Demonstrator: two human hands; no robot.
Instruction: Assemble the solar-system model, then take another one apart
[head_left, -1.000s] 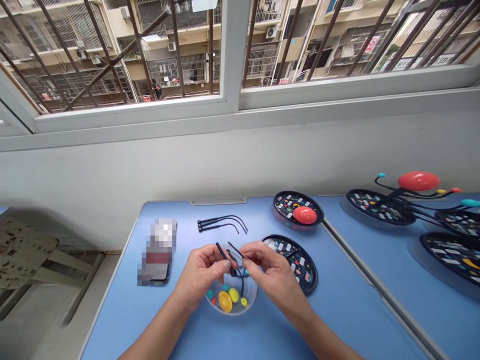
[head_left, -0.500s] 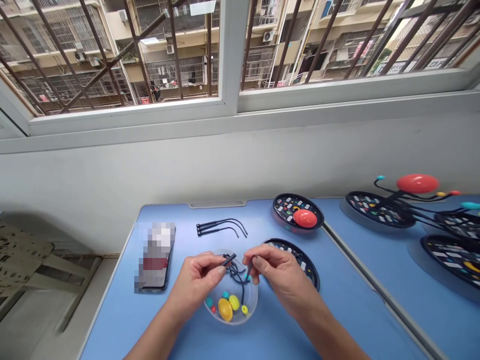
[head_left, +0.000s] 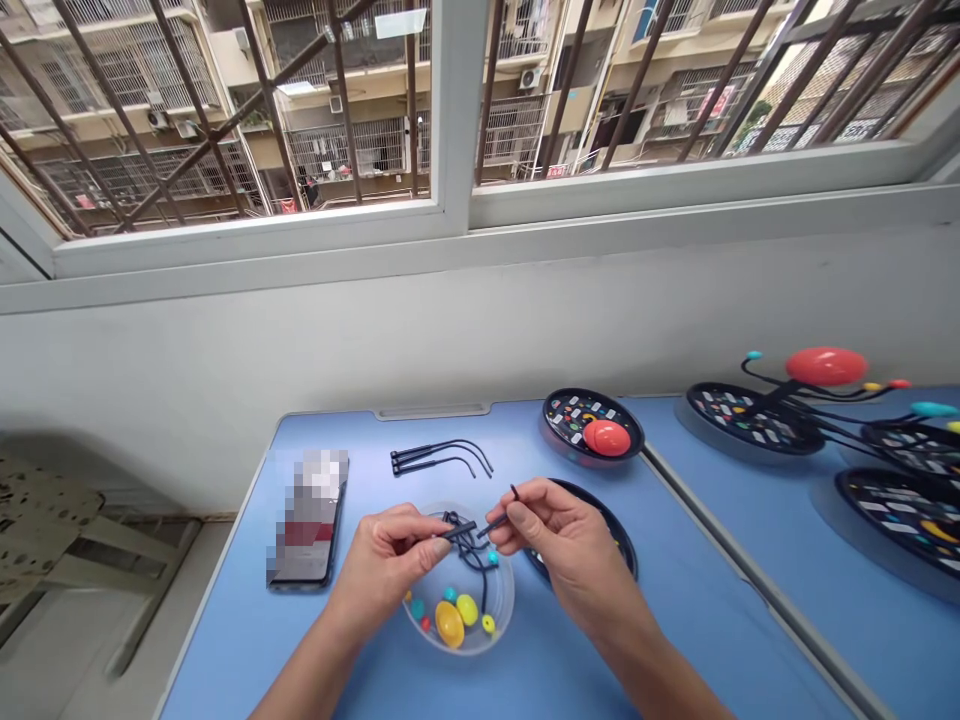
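My left hand [head_left: 386,560] pinches a black wire arm [head_left: 459,531] over a clear plastic bowl [head_left: 504,604]. My right hand [head_left: 561,548] holds a thin black rod [head_left: 495,524] whose tip meets the arm near my left fingers. A tangle of black wires [head_left: 466,545] rises from the bowl, one ending in a teal bead [head_left: 493,557]. In the bowl lie a yellow disc [head_left: 450,624], a yellow ball [head_left: 466,609] and several small coloured beads. Three more black wire arms [head_left: 439,458] lie on the blue desk [head_left: 225,640] behind the bowl.
A phone [head_left: 309,520], pixelated, lies left of the bowl. Black patterned trays sit at the back [head_left: 592,393] and under my right hand [head_left: 592,491], the back one holding a red dome [head_left: 606,437]. A toy solar-system model [head_left: 825,366] stands on the adjoining desk.
The black rod in my right hand has swung from steep to nearly level, and its tip now points at the arm in my left hand. My hands have drawn closer together.
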